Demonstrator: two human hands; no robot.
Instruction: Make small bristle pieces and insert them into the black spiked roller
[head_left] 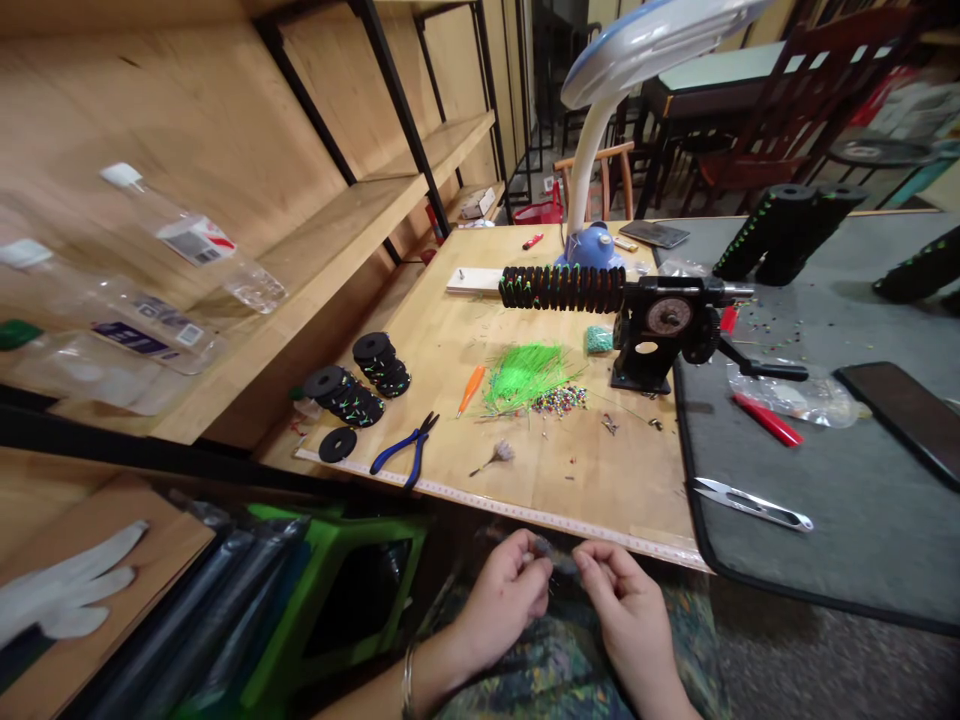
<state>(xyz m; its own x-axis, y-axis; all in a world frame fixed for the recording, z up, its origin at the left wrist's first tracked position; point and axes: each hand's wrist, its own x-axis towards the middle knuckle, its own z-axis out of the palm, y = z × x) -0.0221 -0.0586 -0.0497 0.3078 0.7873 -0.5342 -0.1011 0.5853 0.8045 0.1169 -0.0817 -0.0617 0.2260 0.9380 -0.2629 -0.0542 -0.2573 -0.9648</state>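
Observation:
Over my lap, just off the table's front edge, both hands are pinched close together. My left hand (pixel 504 592) closes its thumb and fingers around something small with thin strands, too fine to name. A short gap away, my right hand (pixel 628 612) pinches with thumb and forefinger; what lies between them cannot be made out. Nearest on the wooden table (pixel 517 490) is a small bundle with a pale tuft (pixel 501 454). Beyond it lie bright green strands (pixel 529 375) and a heap of mixed coloured beads (pixel 561 400).
Blue-handled pliers (pixel 409 450), an orange-handled tool (pixel 471 390) and black foam spools (pixel 379 362) lie left. A hand-cranked winder (pixel 664 320) holds a row of black discs (pixel 562 288) below a lamp (pixel 592 170). Thread snips (pixel 754 503) and a phone (pixel 904 420) rest on the grey mat (pixel 847 540).

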